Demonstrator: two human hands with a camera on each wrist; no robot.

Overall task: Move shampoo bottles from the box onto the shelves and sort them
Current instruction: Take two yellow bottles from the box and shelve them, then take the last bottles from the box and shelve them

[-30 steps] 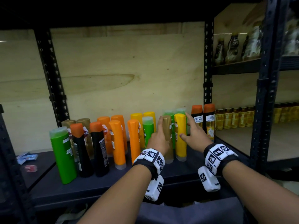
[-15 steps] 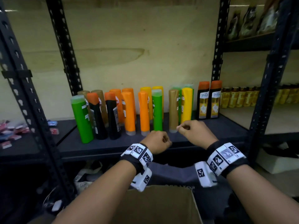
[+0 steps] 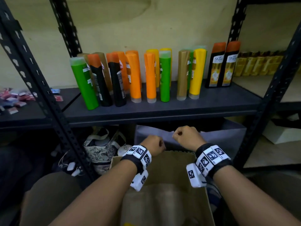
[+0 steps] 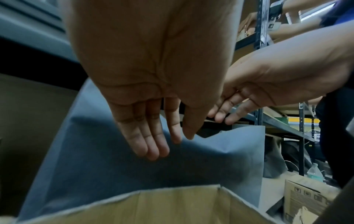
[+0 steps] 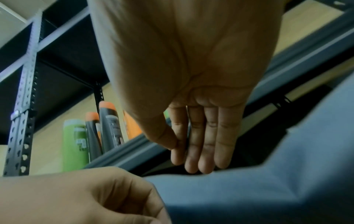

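1. On the dark metal shelf the upright plastic shampoo bottles stand in loose rows of green, black with orange caps, orange, yellow and tan; colours are mixed, so sorting looks unfinished
2. Below the shelf edge, the open brown cardboard box sits under both wrists; only a small yellow spot shows at its bottom, so what is left inside cannot be told
3. The left hand and the right hand hang above the box's far rim, empty. From the head they look loosely curled, while the wrist views show the fingers nearly straight and relaxed, holding nothing
4. Risk, as a judgement: the bottles are tall, narrow and close together, so a hand pushing one in could topple its neighbours in a chain
5. A grey fabric sheet rises behind the box, just beside the fingertips, and could snag a reach. A black perforated upright crosses at left; a patterned bag sits under the shelf, and small packets lie on the next shelf
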